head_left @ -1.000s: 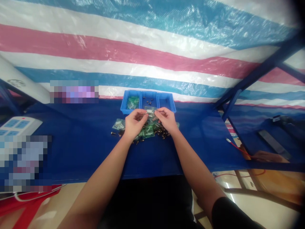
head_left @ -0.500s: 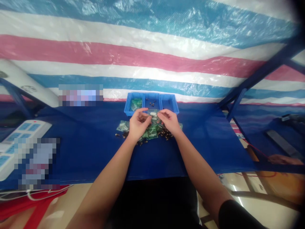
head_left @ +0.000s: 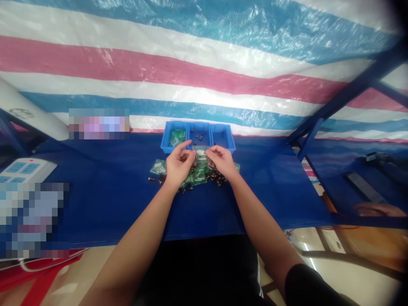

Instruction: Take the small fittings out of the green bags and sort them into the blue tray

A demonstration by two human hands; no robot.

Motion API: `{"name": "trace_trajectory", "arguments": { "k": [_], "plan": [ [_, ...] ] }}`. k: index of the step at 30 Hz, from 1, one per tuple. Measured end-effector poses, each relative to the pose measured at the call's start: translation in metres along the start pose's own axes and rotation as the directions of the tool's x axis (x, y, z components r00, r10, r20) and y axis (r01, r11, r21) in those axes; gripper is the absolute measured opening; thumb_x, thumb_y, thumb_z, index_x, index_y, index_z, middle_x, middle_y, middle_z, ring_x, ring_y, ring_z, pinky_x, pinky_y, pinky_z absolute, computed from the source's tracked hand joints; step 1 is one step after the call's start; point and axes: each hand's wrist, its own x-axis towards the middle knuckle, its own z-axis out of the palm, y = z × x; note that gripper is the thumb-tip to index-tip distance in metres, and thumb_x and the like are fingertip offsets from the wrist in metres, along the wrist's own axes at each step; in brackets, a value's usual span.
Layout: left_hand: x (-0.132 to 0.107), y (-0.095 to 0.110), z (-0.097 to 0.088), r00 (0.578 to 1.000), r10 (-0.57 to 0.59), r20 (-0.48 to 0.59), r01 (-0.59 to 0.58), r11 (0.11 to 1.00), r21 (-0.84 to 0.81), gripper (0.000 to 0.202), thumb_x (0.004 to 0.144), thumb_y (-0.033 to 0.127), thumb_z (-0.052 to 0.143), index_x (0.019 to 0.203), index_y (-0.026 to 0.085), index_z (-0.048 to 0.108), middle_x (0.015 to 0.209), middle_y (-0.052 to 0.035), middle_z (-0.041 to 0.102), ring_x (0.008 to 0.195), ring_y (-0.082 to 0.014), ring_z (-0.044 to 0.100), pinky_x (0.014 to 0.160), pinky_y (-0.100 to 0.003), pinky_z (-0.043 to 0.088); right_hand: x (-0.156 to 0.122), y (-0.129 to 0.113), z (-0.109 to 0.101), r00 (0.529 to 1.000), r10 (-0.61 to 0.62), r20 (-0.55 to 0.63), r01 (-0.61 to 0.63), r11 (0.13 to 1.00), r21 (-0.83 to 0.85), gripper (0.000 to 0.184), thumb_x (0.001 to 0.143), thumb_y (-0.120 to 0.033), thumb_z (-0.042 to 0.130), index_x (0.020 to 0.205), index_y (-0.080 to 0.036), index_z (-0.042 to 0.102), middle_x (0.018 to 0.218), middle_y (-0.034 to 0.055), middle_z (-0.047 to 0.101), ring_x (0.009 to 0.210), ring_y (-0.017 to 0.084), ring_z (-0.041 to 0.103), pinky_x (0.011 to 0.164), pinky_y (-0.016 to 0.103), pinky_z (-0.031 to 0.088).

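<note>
Between my two hands is a small clear plastic bag [head_left: 201, 154] with a white patch on it. My left hand [head_left: 179, 165] pinches its left side between thumb and finger, the forefinger raised. On the right edge of the bag, the fingers of my right hand [head_left: 222, 161] are closed. Just beneath lies a pile of greenish plastic bags [head_left: 198, 176] with metal parts inside. Loose dark and brass-coloured screws [head_left: 219, 178] are scattered around the pile. What exactly is in the held bag is too small to tell.
Behind the pile stand three joined blue bins: the left bin [head_left: 163, 143] holds greenish bags, the middle one a few small screws. A white power strip [head_left: 44, 166] lies at left on the blue table [head_left: 114, 204]. Another person's hand [head_left: 379, 209] shows at far right.
The view has shifted slightly, so everything sits a little further left. Both hands still grip the small bag; my left forefinger is lifted more.
</note>
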Motion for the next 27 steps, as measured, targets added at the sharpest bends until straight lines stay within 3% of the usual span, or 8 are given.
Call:
{"name": "trace_trajectory", "arguments": {
  "k": [6,9,13,16,19,22,27],
  "plan": [
    [0.003,-0.002,-0.002,0.998,-0.068,-0.001,0.068,0.998,0.014,0.064,0.082,0.047,0.085,0.136,0.018,0.066,0.086,-0.0032,0.079,0.063,-0.0147,0.072,0.065,-0.026,0.06,0.003,0.005,-0.004,0.994,-0.1,-0.05,0.094,0.989,-0.112,0.044,0.081,-0.066,0.075,0.079,-0.022,0.071,0.06,-0.0042,0.055,0.054,0.011,0.045,0.054,0.027,0.038],
    [0.003,-0.003,-0.002,0.996,-0.083,-0.014,0.083,0.996,0.034,0.049,0.082,0.05,0.085,0.117,0.018,0.075,0.083,-0.0044,0.078,0.063,-0.0157,0.072,0.062,-0.026,0.058,0.003,0.005,-0.006,0.988,-0.137,-0.076,0.126,0.984,-0.129,0.04,0.083,-0.062,0.075,0.083,-0.021,0.074,0.062,-0.0037,0.058,0.055,0.011,0.046,0.055,0.027,0.038],
    [0.002,-0.005,-0.004,0.998,0.018,-0.059,-0.007,0.983,0.185,0.033,0.084,0.051,0.082,0.091,0.019,0.079,0.077,-0.0033,0.074,0.059,-0.0127,0.062,0.057,-0.026,0.051,0.0,0.002,-0.006,0.995,-0.085,-0.061,0.079,0.993,-0.092,0.04,0.083,-0.062,0.076,0.086,-0.021,0.074,0.055,-0.0042,0.057,0.049,0.011,0.046,0.051,0.027,0.038],
    [0.002,-0.006,-0.004,0.991,0.111,-0.08,-0.086,0.961,0.263,0.03,0.084,0.05,0.082,0.091,0.02,0.08,0.071,-0.0003,0.069,0.059,-0.0119,0.057,0.059,-0.025,0.049,-0.001,-0.002,-0.005,0.997,-0.052,-0.056,0.05,0.998,-0.038,0.045,0.081,-0.066,0.077,0.086,-0.022,0.072,0.06,-0.0024,0.064,0.048,0.011,0.049,0.049,0.026,0.039],
    [0.002,-0.007,-0.004,0.997,0.06,-0.058,-0.048,0.983,0.179,0.033,0.086,0.051,0.081,0.098,0.021,0.08,0.063,0.0013,0.066,0.055,-0.0132,0.059,0.058,-0.026,0.05,-0.001,-0.004,-0.005,0.998,-0.039,-0.04,0.04,0.999,0.032,0.051,0.082,-0.073,0.071,0.086,-0.022,0.071,0.07,0.002,0.072,0.053,0.012,0.058,0.048,0.026,0.04],
    [0.0,-0.006,-0.004,0.999,0.053,0.013,-0.054,0.992,0.114,0.036,0.092,0.055,0.072,0.099,0.02,0.079,0.079,-0.0047,0.076,0.067,-0.0172,0.069,0.065,-0.029,0.055,0.0,-0.005,-0.005,0.999,-0.032,-0.041,0.034,0.998,0.046,0.055,0.086,-0.075,0.063,0.081,-0.021,0.07,0.072,0.005,0.073,0.06,0.015,0.065,0.049,0.026,0.042],
    [-0.001,-0.007,-0.005,0.991,0.133,0.032,-0.136,0.957,0.258,0.03,0.091,0.05,0.074,0.093,0.02,0.078,0.093,-0.0061,0.078,0.075,-0.016,0.068,0.069,-0.028,0.055,-0.001,-0.002,-0.003,0.995,-0.073,-0.071,0.075,0.997,0.021,0.04,0.076,-0.052,0.084,0.088,-0.024,0.059,0.073,-0.0017,0.07,0.063,0.015,0.069,0.053,0.025,0.046]
  ]
}}
